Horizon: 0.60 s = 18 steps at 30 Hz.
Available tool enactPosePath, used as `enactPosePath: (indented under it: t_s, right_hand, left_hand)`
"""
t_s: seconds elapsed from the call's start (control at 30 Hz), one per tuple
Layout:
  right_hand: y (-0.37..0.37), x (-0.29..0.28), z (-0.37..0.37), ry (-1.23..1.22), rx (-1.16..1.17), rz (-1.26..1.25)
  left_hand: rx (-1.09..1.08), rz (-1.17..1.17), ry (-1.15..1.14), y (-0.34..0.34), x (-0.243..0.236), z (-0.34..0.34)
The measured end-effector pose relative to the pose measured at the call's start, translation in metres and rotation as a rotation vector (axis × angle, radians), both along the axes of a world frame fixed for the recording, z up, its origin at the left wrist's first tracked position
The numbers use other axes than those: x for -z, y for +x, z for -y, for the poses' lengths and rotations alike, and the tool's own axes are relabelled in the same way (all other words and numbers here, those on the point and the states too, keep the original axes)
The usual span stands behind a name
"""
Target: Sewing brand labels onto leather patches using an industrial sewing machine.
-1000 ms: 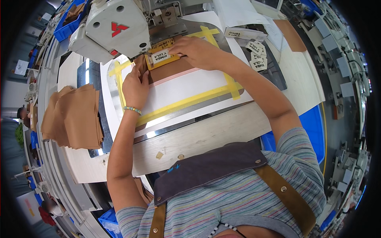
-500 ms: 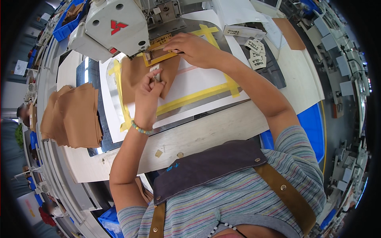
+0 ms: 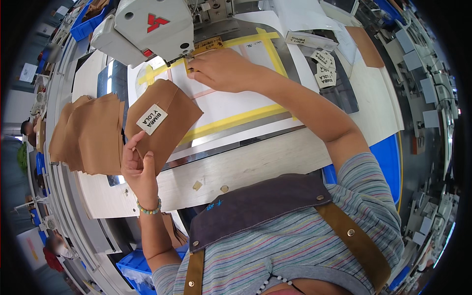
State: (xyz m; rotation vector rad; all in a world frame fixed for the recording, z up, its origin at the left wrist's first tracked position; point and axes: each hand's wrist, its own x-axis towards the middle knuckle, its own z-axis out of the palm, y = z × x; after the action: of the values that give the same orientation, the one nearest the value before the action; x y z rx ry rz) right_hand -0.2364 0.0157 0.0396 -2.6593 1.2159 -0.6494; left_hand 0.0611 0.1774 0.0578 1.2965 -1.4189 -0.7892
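My left hand (image 3: pixel 140 164) pinches the lower part of a brown panel (image 3: pixel 174 115) bearing a white rectangular label (image 3: pixel 151 119) with black printing, held at the left of the white sheet. My right hand (image 3: pixel 216 69) has curled fingers on a yellow frame (image 3: pixel 206 45), mostly hidden by that hand, just beside the foot and needle area of the sewing machine (image 3: pixel 142 34). Beneath lies the white sheet (image 3: pixel 231 108) with yellow tape (image 3: pixel 273 54) along its edges and pink lines on it, on a metal plate.
A stack of brown panels (image 3: pixel 83 137) lies at the left. Several loose labels (image 3: pixel 324 69) and a narrow white box (image 3: pixel 310 40) sit at the right, near another brown piece (image 3: pixel 364 46). Blue bins (image 3: pixel 386 167) stand below the table's right and left. Two other people (image 3: pixel 29 129) are at the far left.
My left hand has drawn the labelled panel out from the frame, down and to the left, uncovering the white sheet. My right hand has stayed at the frame, shifting slightly left.
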Motion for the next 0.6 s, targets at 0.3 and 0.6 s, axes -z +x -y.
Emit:
enactPosePath:
  t_s: [0.3, 0.6]
  right_hand:
    - [0.032, 0.024, -0.005, -0.07, -0.02, -0.108]
    - [-0.005, 0.013, -0.022, -0.057, 0.055, 0.075]
  left_hand:
    - [-0.006, -0.029, -0.022, 0.003, 0.004, -0.002]
    - [-0.396, -0.233, -0.16, 0.084, 0.008, -0.032]
